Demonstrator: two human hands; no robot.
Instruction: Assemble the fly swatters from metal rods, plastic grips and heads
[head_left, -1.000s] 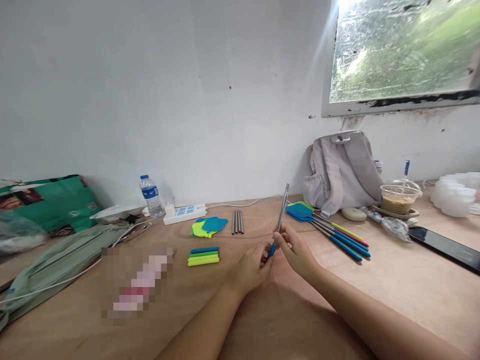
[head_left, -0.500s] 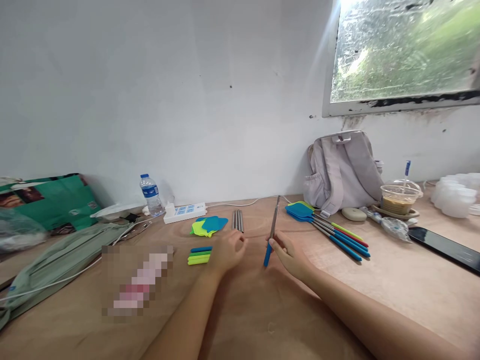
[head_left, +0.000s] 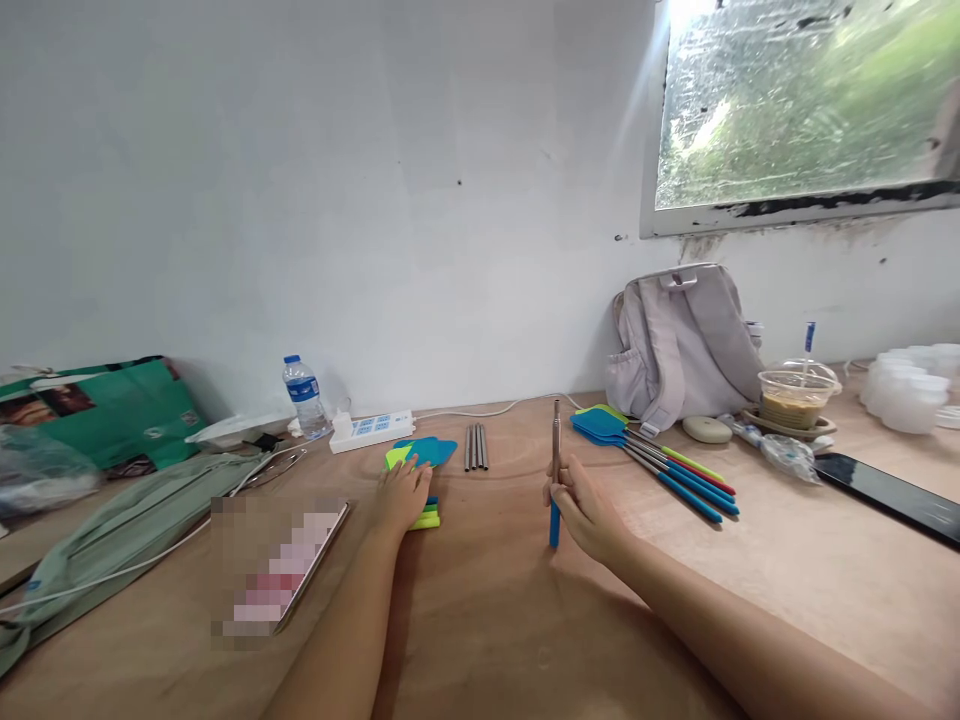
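My right hand [head_left: 586, 508] is closed round the blue handle of a metal rod [head_left: 556, 440], held upright with nothing on its top end. My left hand [head_left: 401, 492], fingers stretched out, is at the near edge of a small pile of flat blue and yellow-green swatter heads [head_left: 435, 452]; whether it touches them I cannot tell. Partly under that hand lie several coloured handles [head_left: 429, 521]. Between my hands are several bare metal rods [head_left: 476, 447]. Right of my right hand, several whole fly swatters [head_left: 667, 465] lie with blue and yellow-green heads.
Along the wall stand a water bottle [head_left: 304, 395], a white power strip [head_left: 371, 431] and a grey backpack [head_left: 682, 345]. A blurred-out phone [head_left: 311, 570] lies left; a drink cup [head_left: 796, 400], a black phone [head_left: 892, 495] and white plastic bottles [head_left: 911, 395] are at the right.
My left hand has moved left and away from me, its fingers stretching out towards the swatter heads. My right hand has shifted slightly right and tipped the rod more upright.
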